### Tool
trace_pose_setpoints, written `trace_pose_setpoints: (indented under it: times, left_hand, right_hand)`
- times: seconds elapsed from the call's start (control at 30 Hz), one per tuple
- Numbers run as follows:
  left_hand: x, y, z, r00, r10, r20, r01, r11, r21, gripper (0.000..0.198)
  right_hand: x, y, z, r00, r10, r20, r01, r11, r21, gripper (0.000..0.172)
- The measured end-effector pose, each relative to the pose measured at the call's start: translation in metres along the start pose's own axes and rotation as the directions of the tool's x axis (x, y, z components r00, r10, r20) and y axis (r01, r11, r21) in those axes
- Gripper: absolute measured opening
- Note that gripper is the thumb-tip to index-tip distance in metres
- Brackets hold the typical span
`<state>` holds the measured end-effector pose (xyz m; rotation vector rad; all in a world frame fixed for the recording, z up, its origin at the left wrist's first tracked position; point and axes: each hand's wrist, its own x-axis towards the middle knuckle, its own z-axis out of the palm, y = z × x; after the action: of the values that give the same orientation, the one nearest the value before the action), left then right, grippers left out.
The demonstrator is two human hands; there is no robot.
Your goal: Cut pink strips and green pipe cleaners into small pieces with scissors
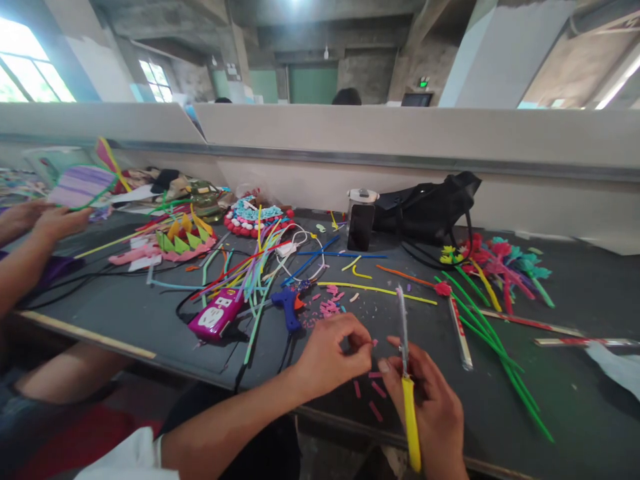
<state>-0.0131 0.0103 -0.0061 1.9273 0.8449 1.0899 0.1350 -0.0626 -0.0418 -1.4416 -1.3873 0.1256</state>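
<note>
Scissors with a yellow handle are in the person's right hand. Its fingers are wrapped snug around the handle and the blades point away up the table. Can't really tell if the blades are parted or closed.

The left hand is right beside it, thumb and forefinger pinched narrow on a tiny pink scrap. The other fingers are curled in loosely. The scrap sits just above the dark table, close to the front edge and just beside the scissor blades.

Under and between the 2 hands lie a few short pink strips. A little further back there's a scatter of pink bits. Just left of that is a blue glue gun, then a pink power strip with a loose bundle of coloured sticks fanned over it.

Off to the right are long green stems topped with red, yellow and teal flowers, well apart from the hands. At the back, against the divider, a black bag slumps next to a phone propped upright.

Far left, a co-worker's hand grips a purple piece with a green edge, held up above the table.
</note>
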Motion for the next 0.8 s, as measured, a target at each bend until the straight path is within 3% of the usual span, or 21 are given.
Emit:
trace_pose_setpoints:
  times: [0.17,0.33,0.57,0.67,0.73,0.8]
  left_hand:
    - [-0.006,-0.002,0.006,0.975,0.181,0.128,-0.207,0.950,0.234,0.008]
    - [-0.009,-0.004,0.009,0.958,0.236,0.161,-0.279,0.893,0.353,0.007]
    - [-0.009,-0.002,0.009,0.919,0.322,0.227,-0.389,0.830,0.399,0.007]
    - [-0.007,-0.001,0.007,0.938,0.268,0.219,-0.330,0.882,0.336,0.007]
    - [-0.005,-0.001,0.003,0.967,0.134,0.217,-0.188,0.949,0.252,0.006]
    - [-0.002,-0.001,-0.001,0.963,-0.044,0.267,0.005,0.990,0.144,0.006]
  right_hand:
    - [-0.003,0.008,-0.002,0.987,0.139,0.074,-0.149,0.979,0.142,0.036]
    - [-0.003,0.008,-0.001,0.987,0.137,0.078,-0.149,0.974,0.171,0.032]
    - [-0.001,0.005,-0.002,0.987,0.141,0.082,-0.154,0.970,0.190,0.032]
    - [-0.001,0.006,-0.003,0.989,0.128,0.070,-0.138,0.976,0.168,0.031]
    - [-0.001,0.006,-0.003,0.991,0.122,0.062,-0.130,0.980,0.150,0.029]
    - [0.000,0.006,-0.003,0.992,0.113,0.063,-0.121,0.983,0.136,0.029]
